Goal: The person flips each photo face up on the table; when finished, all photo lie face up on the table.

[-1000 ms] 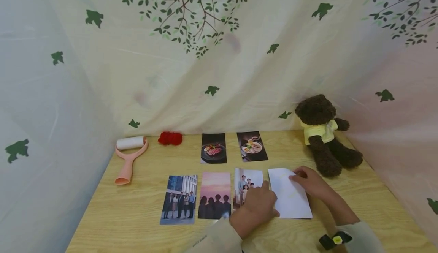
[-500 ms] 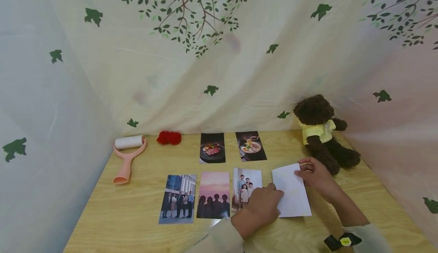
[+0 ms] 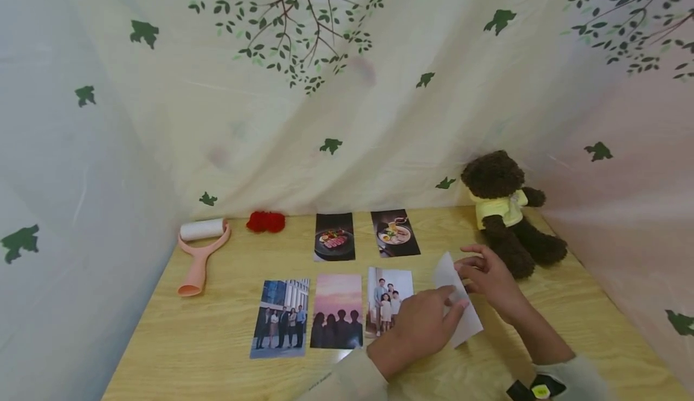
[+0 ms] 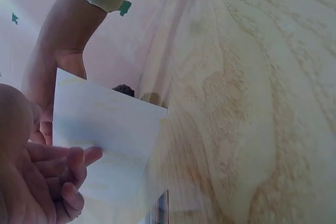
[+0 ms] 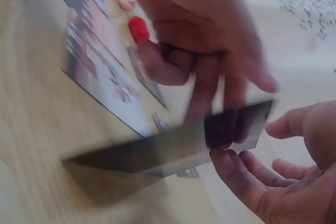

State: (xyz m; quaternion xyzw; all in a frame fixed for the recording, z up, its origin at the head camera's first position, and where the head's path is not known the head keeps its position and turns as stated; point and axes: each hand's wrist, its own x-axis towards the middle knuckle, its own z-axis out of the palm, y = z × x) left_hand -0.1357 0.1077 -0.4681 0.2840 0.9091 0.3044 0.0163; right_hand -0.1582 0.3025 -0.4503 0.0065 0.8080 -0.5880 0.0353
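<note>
A printed photo (image 3: 466, 320), its white back toward the head camera, stands tilted off the table between my hands. My right hand (image 3: 493, 283) holds it near the upper right edge, with thumb and fingertips at the edge in the blurred right wrist view. Fingers of my left hand (image 3: 420, 326) touch the white back (image 4: 105, 119). The darker glossy picture side (image 5: 173, 150) appears only in the right wrist view, too blurred to read. Left of my left hand lies a family photo (image 3: 386, 304), then a sunset silhouette photo (image 3: 336, 310) and an office group photo (image 3: 279, 317).
Behind the row lie a steak photo (image 3: 334, 236) and a noodle bowl photo (image 3: 396, 234). A lint roller (image 3: 200, 256) and a red fuzzy item (image 3: 265, 221) are at the back left. The brown teddy bear (image 3: 501, 208) sits at back right, against the patterned curtain (image 3: 271, 148).
The photo has gone from lying nearly flat to standing tilted, its right side raised. My left fingers have moved right onto its white back, and my right hand has shifted with the edge.
</note>
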